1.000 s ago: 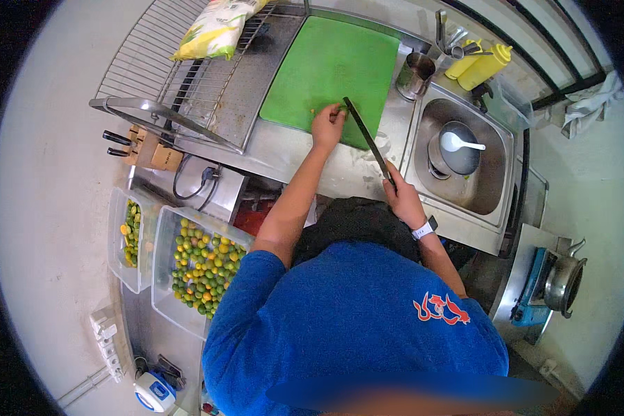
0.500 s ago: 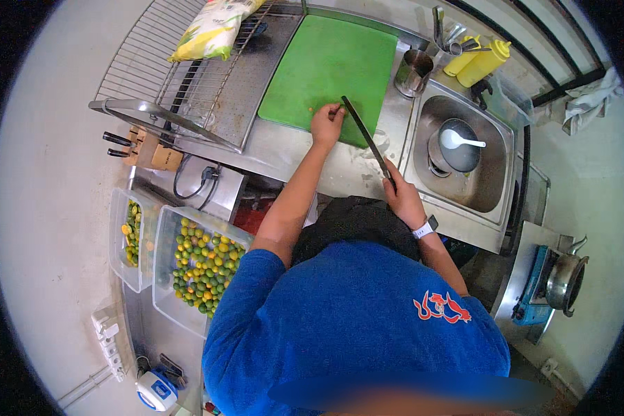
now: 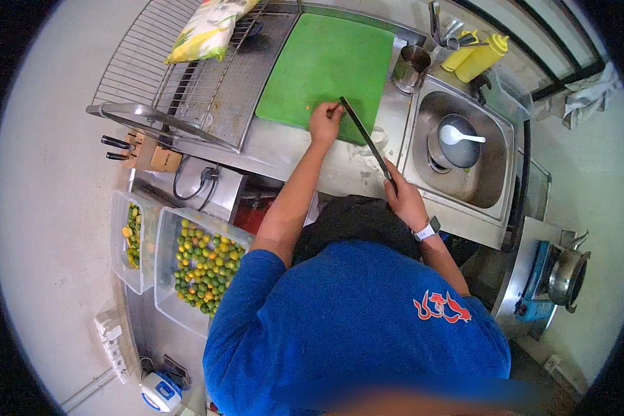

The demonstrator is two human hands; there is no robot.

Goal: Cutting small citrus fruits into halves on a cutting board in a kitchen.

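Observation:
My right hand [image 3: 405, 201] is closed round the handle of a long knife [image 3: 366, 136], its narrow dark blade slanting up and left over the green cutting board [image 3: 329, 55]. Over the board's near part is my left hand [image 3: 325, 123], fingers curled together beside the blade's tip. What those fingers hold, if anything, is too small to make out. A tiny orange speck [image 3: 308, 107] lies on the board just left of that hand. Wet patches [image 3: 380, 142] show on the steel counter by the board's near right corner.
Right of the board are a metal jug [image 3: 412, 68] and a sink [image 3: 475, 191] holding a pot [image 3: 457, 154] with a white spoon [image 3: 462, 135]. At left stand a wire rack [image 3: 139, 62], a knife block [image 3: 156, 154] and plastic tubs [image 3: 187, 315] of small green and orange citrus fruits [image 3: 208, 263].
The whole view has shifted very slightly. Both hands and the knife keep nearly the same place over the board.

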